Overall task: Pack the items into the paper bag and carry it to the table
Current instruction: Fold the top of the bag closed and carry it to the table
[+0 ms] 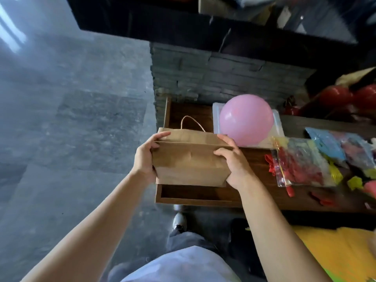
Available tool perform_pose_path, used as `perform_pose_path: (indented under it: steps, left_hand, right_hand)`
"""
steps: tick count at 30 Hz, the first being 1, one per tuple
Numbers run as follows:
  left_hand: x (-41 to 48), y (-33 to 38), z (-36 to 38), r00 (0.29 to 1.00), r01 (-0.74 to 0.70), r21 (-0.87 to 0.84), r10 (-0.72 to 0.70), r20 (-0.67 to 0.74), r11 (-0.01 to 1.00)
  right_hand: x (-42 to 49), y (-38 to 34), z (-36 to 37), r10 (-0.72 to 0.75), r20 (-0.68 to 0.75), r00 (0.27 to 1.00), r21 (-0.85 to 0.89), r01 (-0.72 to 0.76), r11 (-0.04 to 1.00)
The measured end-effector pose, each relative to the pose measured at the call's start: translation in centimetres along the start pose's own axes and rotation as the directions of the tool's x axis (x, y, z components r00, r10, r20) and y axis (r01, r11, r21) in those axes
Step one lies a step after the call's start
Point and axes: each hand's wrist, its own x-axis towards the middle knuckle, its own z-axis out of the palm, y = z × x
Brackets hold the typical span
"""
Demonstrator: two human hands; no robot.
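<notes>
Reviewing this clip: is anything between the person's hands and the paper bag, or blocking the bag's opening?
Nothing stands between them: the left hand and right hand already grip the paper bag at its two ends. The bag looks folded flat, so its mouth is closed. The pink balloon sits just behind it, near the right hand.

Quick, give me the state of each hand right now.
Left hand: closed on the left end of the paper bag.
Right hand: closed on the bag's right end.

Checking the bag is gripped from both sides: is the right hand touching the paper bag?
Touching. The head view shows the right hand with its fingers wrapped over the paper bag at its right edge.
</notes>
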Motion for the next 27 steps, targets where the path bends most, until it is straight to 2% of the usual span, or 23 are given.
perform_pose_path:
  steps: [4,7,10,13,17,19,23,25,27]
  left_hand:
    - [-5.1,5.8,-6.5,0.992,-0.123,-0.067,0.121,-0.028,0.990]
    - [-10.3,8.9,-13.4,0.962,-0.258,-0.108,0.244,-0.124,0.960]
    - [-17.6,10.7,-22.5,0.895,-0.397,-0.128,0.353,-0.271,0.909]
    - [-26.2,10.8,-31.2,0.814,-0.509,-0.140,0.422,-0.399,0.849]
    - [-38.8,8.0,-40.7,0.630,-0.668,-0.104,0.486,-0.605,0.737]
    - [-45.2,5.4,-44.3,0.506,-0.740,-0.085,0.468,-0.725,0.667]
    - [-55.5,-0.3,-48.2,0.206,-0.820,0.012,0.314,-0.927,0.572]
    - [-59.7,-2.9,-49.3,0.049,-0.841,0.074,0.212,-0.976,0.536]
    - [-62.9,-5.0,-50.1,-0.061,-0.855,0.112,0.118,-0.991,0.506]
  right_hand:
    - [-3.7,-3.3,8.2,-0.088,0.160,0.983,-0.050,0.097,0.994]
    - [-6.2,-3.3,16.3,-0.097,0.288,0.953,-0.011,0.105,0.994]
    - [-9.8,-1.7,26.5,-0.066,0.467,0.882,-0.015,0.083,0.996]
    - [-14.3,0.6,36.6,-0.015,0.646,0.763,-0.101,0.105,0.989]
    - [-22.4,5.0,49.2,0.137,0.835,0.533,-0.263,0.167,0.950]
    - [-27.6,8.0,55.0,0.202,0.890,0.408,-0.311,0.221,0.924]
    - [-37.7,14.6,63.1,0.303,0.932,0.197,-0.354,0.323,0.878]
    - [-42.6,18.1,66.0,0.365,0.927,0.086,-0.370,0.369,0.853]
    - [-46.7,21.2,68.1,0.395,0.918,0.012,-0.365,0.410,0.836]
